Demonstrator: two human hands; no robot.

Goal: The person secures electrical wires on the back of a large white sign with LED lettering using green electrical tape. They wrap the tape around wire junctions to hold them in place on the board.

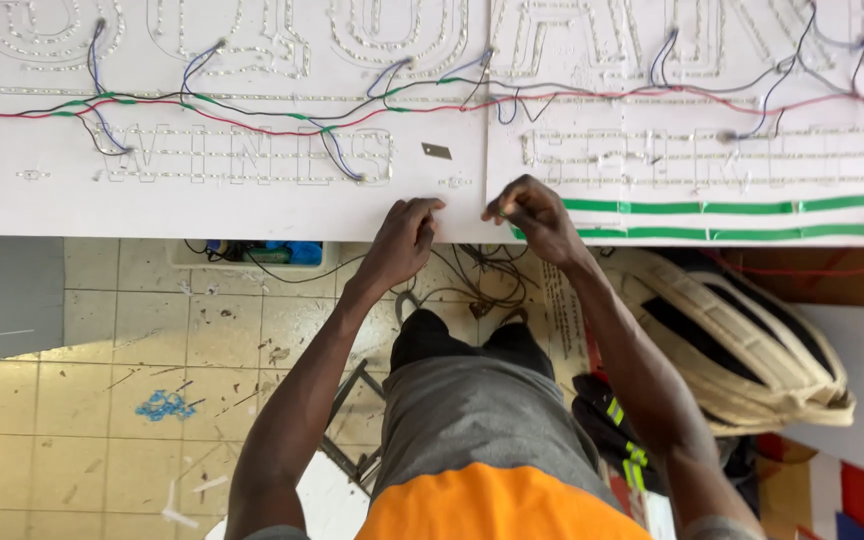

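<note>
A large white sign board (252, 205) lies flat in front of me, studded with rows of small lights that outline big letters. Red, green, blue and black wires (312, 115) run across it. My left hand (404, 238) rests at the board's near edge, fingers curled and pinched together. My right hand (534, 215) is close beside it at the seam between two panels, fingertips pinched on something too small to make out, at the left end of two green tape strips (732, 208).
A small metal plate (437, 151) lies on the board above my hands. Below the board is a tiled floor (152, 340) with debris, loose black cables (482, 270) and a blue item in a tray (287, 252). A cream woven bag (742, 340) sits at the right.
</note>
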